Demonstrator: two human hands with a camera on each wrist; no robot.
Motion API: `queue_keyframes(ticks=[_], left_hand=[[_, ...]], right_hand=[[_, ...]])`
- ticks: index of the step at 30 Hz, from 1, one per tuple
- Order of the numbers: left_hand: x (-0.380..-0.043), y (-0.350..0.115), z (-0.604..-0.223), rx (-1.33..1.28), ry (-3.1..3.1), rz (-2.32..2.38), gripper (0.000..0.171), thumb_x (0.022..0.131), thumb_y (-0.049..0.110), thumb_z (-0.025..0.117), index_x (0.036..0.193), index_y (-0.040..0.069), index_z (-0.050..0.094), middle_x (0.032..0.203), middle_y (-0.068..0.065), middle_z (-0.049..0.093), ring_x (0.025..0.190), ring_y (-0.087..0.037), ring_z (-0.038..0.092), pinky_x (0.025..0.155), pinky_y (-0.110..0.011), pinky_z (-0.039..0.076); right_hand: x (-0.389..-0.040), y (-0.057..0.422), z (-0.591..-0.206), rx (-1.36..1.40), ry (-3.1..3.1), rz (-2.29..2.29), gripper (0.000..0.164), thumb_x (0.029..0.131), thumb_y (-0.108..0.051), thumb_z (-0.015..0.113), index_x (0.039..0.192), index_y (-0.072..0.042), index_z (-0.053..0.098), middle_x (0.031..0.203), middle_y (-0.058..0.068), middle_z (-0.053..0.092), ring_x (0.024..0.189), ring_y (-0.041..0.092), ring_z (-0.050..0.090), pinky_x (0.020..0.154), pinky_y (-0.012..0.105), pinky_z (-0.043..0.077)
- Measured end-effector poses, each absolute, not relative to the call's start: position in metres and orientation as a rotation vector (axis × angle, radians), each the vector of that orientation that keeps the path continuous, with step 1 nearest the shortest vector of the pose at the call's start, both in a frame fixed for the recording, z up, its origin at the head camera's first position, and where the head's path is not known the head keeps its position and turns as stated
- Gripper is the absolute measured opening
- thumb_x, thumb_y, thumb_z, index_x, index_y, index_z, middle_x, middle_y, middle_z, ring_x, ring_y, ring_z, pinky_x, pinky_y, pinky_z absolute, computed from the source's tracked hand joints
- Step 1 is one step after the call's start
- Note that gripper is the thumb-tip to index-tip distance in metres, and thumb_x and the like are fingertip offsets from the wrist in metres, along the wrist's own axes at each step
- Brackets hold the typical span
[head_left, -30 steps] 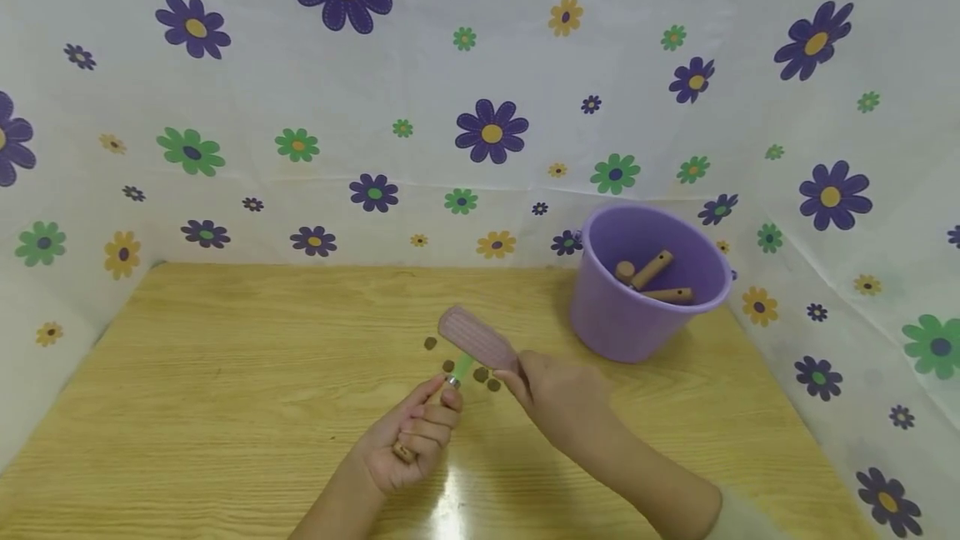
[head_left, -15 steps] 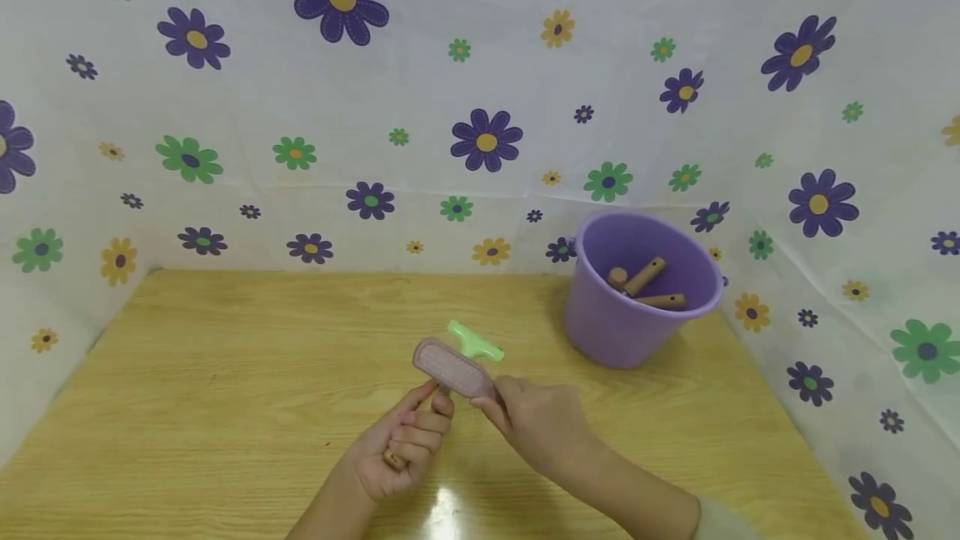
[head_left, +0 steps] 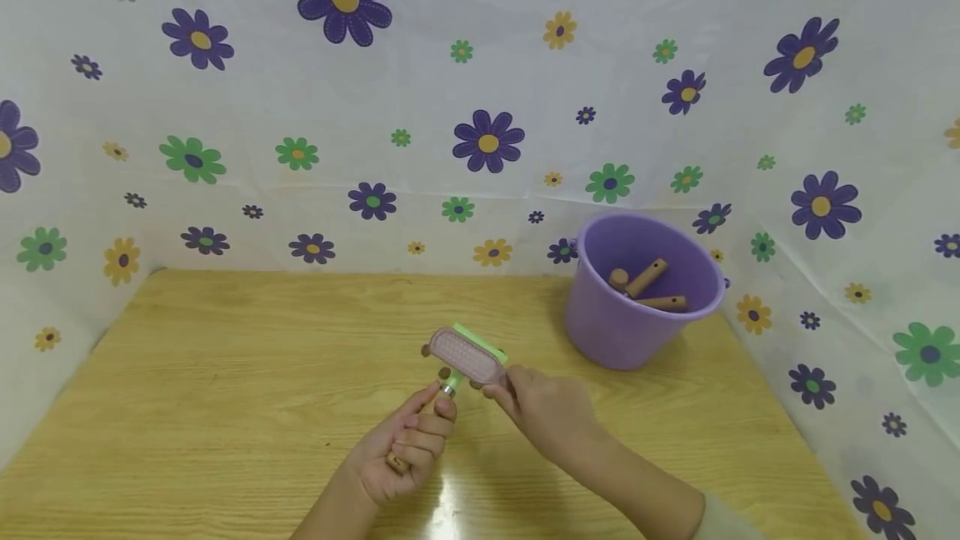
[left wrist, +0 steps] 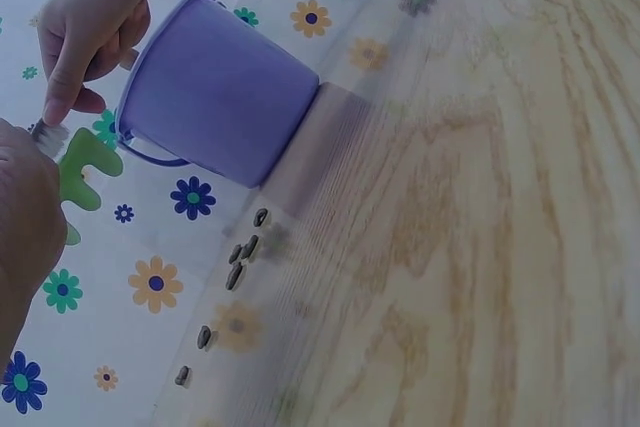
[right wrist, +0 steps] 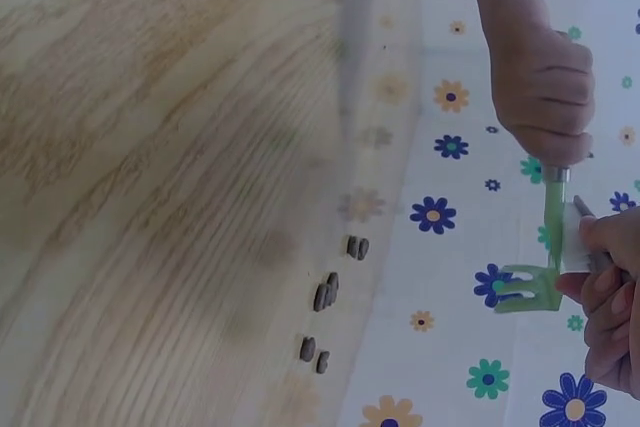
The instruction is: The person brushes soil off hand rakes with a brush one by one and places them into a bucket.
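My left hand (head_left: 408,444) grips the wooden handle of a small green hand rake (right wrist: 530,292), its head raised above the table. My right hand (head_left: 551,415) holds a brush (head_left: 465,357) with a pinkish-grey textured back. White bristles (right wrist: 574,237) face the rake near its neck in the right wrist view. From the head view the brush hides most of the rake's head. Several small brown stones (left wrist: 250,245) lie on the table beyond the tools; brush and rake partly cover them in the head view.
A purple bucket (head_left: 615,327) stands at the back right, with several wooden handles (head_left: 647,277) inside. The wooden table (head_left: 247,407) ends at a white flowered sheet (head_left: 420,73) behind and at the sides.
The brush slid down toward the rake's handle half a second ago and is now back up over its head. Both hands kept their hold. The head view tilted slightly upward.
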State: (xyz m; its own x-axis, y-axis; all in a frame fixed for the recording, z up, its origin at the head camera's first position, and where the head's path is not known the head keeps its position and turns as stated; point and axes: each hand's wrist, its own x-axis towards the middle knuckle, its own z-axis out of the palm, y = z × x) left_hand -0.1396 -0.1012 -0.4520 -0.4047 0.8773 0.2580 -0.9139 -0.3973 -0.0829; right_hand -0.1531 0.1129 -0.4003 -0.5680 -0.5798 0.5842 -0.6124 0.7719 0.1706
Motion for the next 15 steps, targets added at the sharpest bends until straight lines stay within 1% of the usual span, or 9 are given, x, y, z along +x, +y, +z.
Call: queue_keyframes(ticks=[2, 5, 8, 10, 11, 13, 15], left_hand=[[-0.139, -0.101, -0.451, 0.208, -0.242, 1.979, 0.037, 0.103, 0.033, 0.038, 0.098, 0.003, 0.06, 0.066, 0.011, 0.033, 0.052, 0.003, 0.032, 0.045, -0.003, 0.029], [-0.139, -0.102, -0.451, 0.217, -0.229, 1.977, 0.038, 0.103, 0.033, 0.038, 0.098, 0.003, 0.061, 0.066, 0.012, 0.033, 0.052, 0.003, 0.032, 0.044, -0.003, 0.029], [-0.139, -0.102, -0.45, 0.219, -0.225, 1.972, 0.039, 0.103, 0.034, 0.038, 0.098, 0.003, 0.061, 0.065, 0.012, 0.032, 0.052, 0.003, 0.031, 0.044, -0.003, 0.028], [-0.139, -0.102, -0.45, 0.216, -0.218, 1.971, 0.039, 0.103, 0.034, 0.038, 0.097, 0.003, 0.061, 0.065, 0.012, 0.032, 0.051, 0.003, 0.031, 0.044, -0.003, 0.028], [-0.139, -0.102, -0.45, 0.217, -0.213, 1.971, 0.038, 0.103, 0.034, 0.038, 0.097, 0.004, 0.061, 0.065, 0.012, 0.031, 0.051, 0.003, 0.031, 0.043, -0.004, 0.028], [-0.139, -0.102, -0.45, 0.217, -0.2, 1.973, 0.038, 0.103, 0.035, 0.038, 0.097, 0.004, 0.06, 0.065, 0.012, 0.031, 0.051, 0.003, 0.031, 0.043, -0.004, 0.028], [-0.139, -0.102, -0.449, 0.218, -0.185, 1.976, 0.039, 0.103, 0.035, 0.037, 0.097, 0.005, 0.061, 0.065, 0.012, 0.032, 0.051, 0.003, 0.031, 0.043, -0.003, 0.028]], right_hand=[[-0.156, 0.114, -0.4, 0.874, -2.322, 0.057, 0.062, 0.102, -0.047, 0.016, 0.068, -0.01, 0.054, 0.048, -0.007, 0.046, 0.038, 0.004, 0.031, 0.032, 0.017, 0.019], [-0.159, 0.116, -0.398, 0.862, -2.327, 0.031, 0.065, 0.102, -0.045, 0.012, 0.068, -0.01, 0.054, 0.047, -0.007, 0.043, 0.038, 0.004, 0.028, 0.032, 0.017, 0.017], [-0.162, 0.118, -0.397, 0.859, -2.319, 0.02, 0.065, 0.102, -0.044, 0.011, 0.068, -0.009, 0.054, 0.047, -0.007, 0.041, 0.038, 0.003, 0.026, 0.033, 0.016, 0.015], [-0.164, 0.12, -0.397, 0.851, -2.311, 0.012, 0.065, 0.102, -0.045, 0.013, 0.067, -0.01, 0.055, 0.046, -0.007, 0.042, 0.037, 0.004, 0.028, 0.032, 0.016, 0.016], [-0.165, 0.121, -0.397, 0.846, -2.317, 0.015, 0.064, 0.102, -0.045, 0.015, 0.067, -0.01, 0.055, 0.046, -0.007, 0.044, 0.037, 0.004, 0.029, 0.032, 0.016, 0.018], [-0.166, 0.123, -0.395, 0.83, -2.367, 0.038, 0.059, 0.102, -0.046, 0.024, 0.068, -0.01, 0.057, 0.046, -0.006, 0.047, 0.036, 0.005, 0.032, 0.031, 0.016, 0.021], [-0.168, 0.125, -0.393, 0.811, -2.472, 0.102, 0.051, 0.1, -0.045, 0.038, 0.068, -0.011, 0.057, 0.048, -0.007, 0.048, 0.037, 0.004, 0.034, 0.031, 0.016, 0.023]])
